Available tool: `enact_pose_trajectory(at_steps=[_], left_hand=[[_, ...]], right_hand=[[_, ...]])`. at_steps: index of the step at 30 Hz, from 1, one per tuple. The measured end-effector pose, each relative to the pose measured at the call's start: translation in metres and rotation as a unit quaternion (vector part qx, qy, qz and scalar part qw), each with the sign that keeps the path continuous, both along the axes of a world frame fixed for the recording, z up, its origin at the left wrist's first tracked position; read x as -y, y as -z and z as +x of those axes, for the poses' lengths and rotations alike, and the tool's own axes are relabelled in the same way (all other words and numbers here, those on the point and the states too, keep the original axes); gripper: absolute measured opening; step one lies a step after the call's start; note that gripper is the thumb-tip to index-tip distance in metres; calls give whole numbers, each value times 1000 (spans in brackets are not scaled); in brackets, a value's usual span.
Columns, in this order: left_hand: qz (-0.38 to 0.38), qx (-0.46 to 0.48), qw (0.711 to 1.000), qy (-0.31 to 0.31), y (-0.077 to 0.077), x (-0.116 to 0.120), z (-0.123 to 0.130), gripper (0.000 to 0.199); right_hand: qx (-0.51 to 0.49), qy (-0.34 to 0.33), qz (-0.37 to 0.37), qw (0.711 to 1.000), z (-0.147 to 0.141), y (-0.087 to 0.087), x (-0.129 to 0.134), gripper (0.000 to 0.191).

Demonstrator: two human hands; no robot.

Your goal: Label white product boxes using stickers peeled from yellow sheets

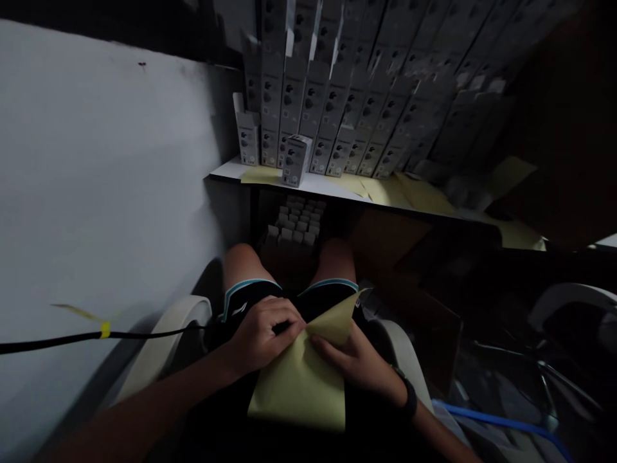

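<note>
Pinched betw. thumb + fingers of the L hand [270,325] was the top L edge of a thin, pale-yellow paper sheet [301,389]; the R hand [359,360] gripped it too, thumb on the near face, fingers mostly hidden behind; sheet lay over the lap, creased approx. where the hands nearly met, upper R corner sticking up as a pointed flap. R wrist wore a black band [409,395]; black shorts w/ blue-and-white trim [253,296] showed beyond L hand; off-white chair armrests [405,357] stood either side.

Ahead, a white-topped table w/ dark edge [325,185] bore tall stacks of grey-white printed cartons [332,96]; one upright printed carton [295,161] stood in front of them, nr. the edge; more yellow sheets [427,193] lay R of it; small white boxes in rows [299,222] sat under the table.
</note>
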State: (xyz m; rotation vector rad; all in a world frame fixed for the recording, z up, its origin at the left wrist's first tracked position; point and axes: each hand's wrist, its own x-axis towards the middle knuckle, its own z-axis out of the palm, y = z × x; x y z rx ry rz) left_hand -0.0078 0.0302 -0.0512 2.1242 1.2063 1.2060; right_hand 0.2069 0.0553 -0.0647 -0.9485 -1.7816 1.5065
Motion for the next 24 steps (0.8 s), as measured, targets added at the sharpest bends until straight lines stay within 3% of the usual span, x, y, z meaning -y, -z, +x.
enact_pose_trajectory(at_steps=[5,9,13,18,21,24], left_hand=[[-34,31,999,18,1,-7,-2,21],[-141,147,979,-27,4,-23,-8,33],[-188,272,940,-88,28,-54,-23,40],[-241,366,893,-106,74,-92,-36,42],[-256,364,890,-97,86,-100,-35,45],[-261,356,893,-92,87,-100,-32,45]], right_hand=[[-37,12,-61,997,-1,-5,7,30],[-97,60,-144,983,-3,-10,14,38],[-115,151,-165,968,7,-5,4,43],[-177,352,-56,918,38,-12,-65,45],[-196,349,-8,916,45,-37,-125,32],[-208,324,25,923,35,-71,-184,28]])
